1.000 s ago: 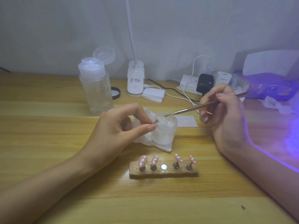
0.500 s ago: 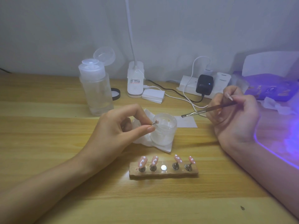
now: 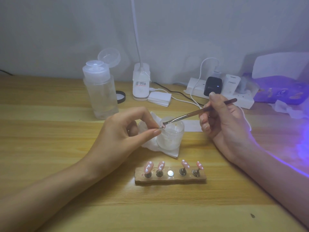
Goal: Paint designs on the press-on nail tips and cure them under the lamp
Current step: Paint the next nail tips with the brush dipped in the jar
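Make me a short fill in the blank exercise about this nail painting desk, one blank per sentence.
1. The wooden holder carries ____ pink nail tips.
2. The brush is gripped by the ____ hand.
3. The holder's one bare disc sits in the ____ of the row.
4. The clear bottle has its flip lid ____.

Missing words: four; right; middle; open.

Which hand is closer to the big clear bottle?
Left. The left hand is just in front of the clear bottle, a bit to its right; the right hand is much farther right, beyond the small jar.
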The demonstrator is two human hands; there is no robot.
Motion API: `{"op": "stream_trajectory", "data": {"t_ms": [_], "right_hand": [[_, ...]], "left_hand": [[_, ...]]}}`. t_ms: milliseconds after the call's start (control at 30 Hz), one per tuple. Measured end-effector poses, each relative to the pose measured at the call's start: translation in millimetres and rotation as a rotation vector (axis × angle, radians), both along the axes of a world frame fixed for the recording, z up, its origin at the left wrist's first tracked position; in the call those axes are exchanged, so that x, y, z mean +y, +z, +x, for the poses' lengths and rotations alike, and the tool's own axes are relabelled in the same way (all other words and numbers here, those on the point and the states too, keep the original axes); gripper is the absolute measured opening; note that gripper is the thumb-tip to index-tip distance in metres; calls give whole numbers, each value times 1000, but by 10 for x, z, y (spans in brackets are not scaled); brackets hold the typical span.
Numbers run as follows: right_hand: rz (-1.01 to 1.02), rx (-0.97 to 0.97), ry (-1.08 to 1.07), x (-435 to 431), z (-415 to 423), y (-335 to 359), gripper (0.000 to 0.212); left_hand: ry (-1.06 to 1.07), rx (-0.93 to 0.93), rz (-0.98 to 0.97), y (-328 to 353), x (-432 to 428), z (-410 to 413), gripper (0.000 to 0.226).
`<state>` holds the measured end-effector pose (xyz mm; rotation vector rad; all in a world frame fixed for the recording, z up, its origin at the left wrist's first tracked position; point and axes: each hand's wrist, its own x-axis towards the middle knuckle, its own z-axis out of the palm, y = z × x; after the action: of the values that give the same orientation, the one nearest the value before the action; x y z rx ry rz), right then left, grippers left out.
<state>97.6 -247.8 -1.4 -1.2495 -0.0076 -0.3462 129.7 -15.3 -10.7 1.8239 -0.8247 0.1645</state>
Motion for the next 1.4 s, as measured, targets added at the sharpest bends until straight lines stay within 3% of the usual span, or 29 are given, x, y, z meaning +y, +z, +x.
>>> {"op": "stream_trajectory", "data": {"t_ms": [1400], "right_hand": [[-66, -49, 19, 12, -7, -22, 28]], "left_hand": [[3, 10, -9, -5, -12, -14, 13]]}}
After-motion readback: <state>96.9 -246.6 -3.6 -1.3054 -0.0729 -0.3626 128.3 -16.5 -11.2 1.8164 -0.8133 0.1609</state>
